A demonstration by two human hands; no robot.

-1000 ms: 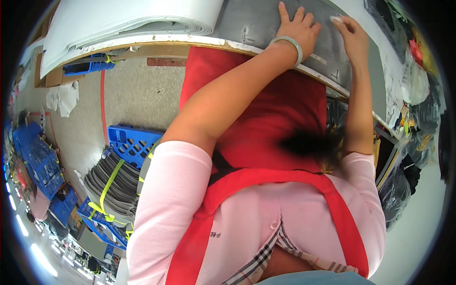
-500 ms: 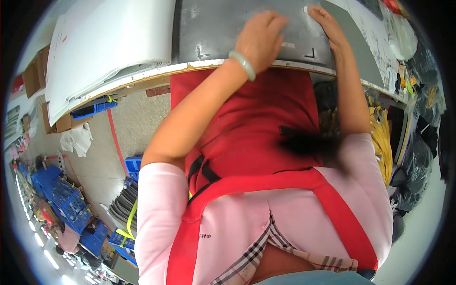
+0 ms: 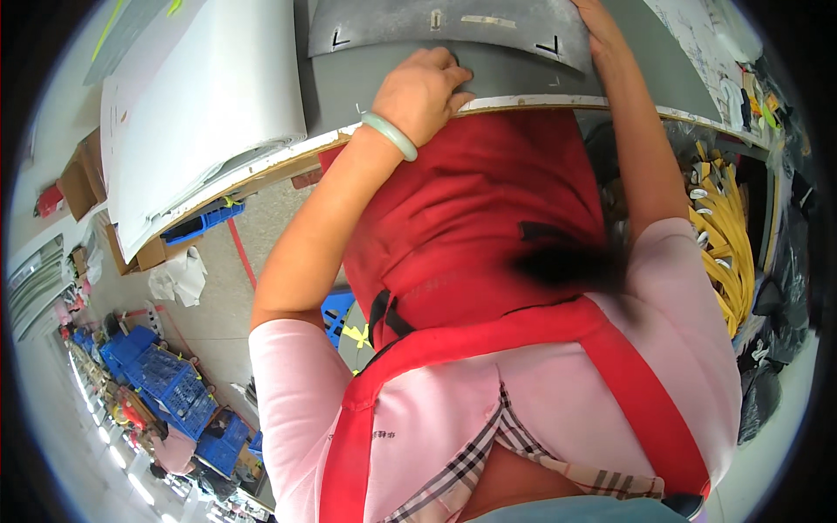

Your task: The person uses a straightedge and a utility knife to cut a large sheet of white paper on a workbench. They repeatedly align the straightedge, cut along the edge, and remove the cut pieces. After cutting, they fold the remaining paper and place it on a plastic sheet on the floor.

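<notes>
A marked grey panel (image 3: 499, 35) overlies a plain grey sheet (image 3: 366, 78) on the surface (image 3: 523, 102). The left hand (image 3: 427, 94), fingers curled, is at the sheet's front edge; the right hand (image 3: 600, 33), partly cropped, is beside the panel. Neither hand's grip can be determined.

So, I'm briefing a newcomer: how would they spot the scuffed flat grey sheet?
Find the white-edged worktable, then the layered white sheets toward its left. Right of those, beyond the bare left hand, lies the scuffed grey sheet. Bold black L-shaped marks near its lower corners set it apart from the plainer grey surface below.
</notes>
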